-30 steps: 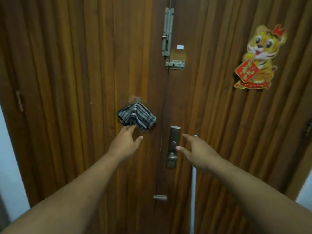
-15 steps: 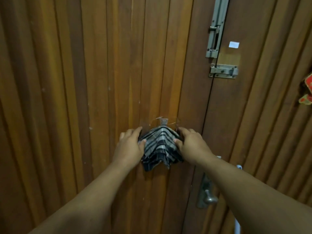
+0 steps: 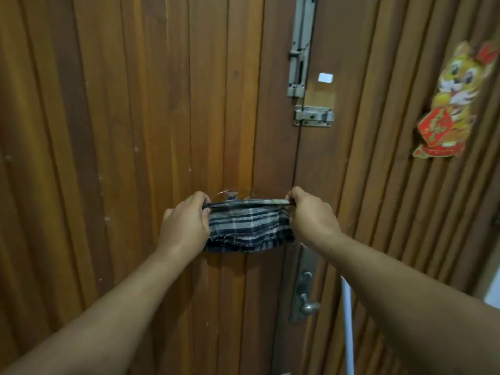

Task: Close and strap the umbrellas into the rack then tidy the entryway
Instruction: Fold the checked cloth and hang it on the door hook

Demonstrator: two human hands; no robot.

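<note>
Hands hold a plaid cloth [image 3: 250, 228] up against a wooden door [image 3: 121, 131], one at each end. The left hand [image 3: 184, 226] is closed on the cloth's left end, fingers curled over the top hem and thumb tucked against the fabric. The right hand [image 3: 311, 215] pinches the right end of the same hem, knuckles toward the camera. Between them the hem is pulled into a taut, nearly level line, and the rest of the cloth hangs below in loose folds with a frayed lower edge. The pattern is dark and grey stripes crossed by pale lines.

Just behind the hem's middle, a small hook [image 3: 231, 195] sticks out of the door; whether the cloth still hangs on it cannot be told. Both forearms are bare and reach in from the lower corners.

Right of the cloth runs the seam between two door leaves. High on that seam sits a long vertical bolt [image 3: 299, 50], with a shorter horizontal latch [image 3: 313, 116] just beneath it and a small white sticker [image 3: 325, 77] beside it. Below the right hand a metal lock plate with a knob [image 3: 307, 304] is fixed to the door. A tiger decoration [image 3: 449, 104] holding a red diamond is stuck on the right leaf, well apart from the hands. A pale, thin pole [image 3: 347, 326] stands near the lock plate, partly behind the right forearm. No umbrella or rack shows.
</note>
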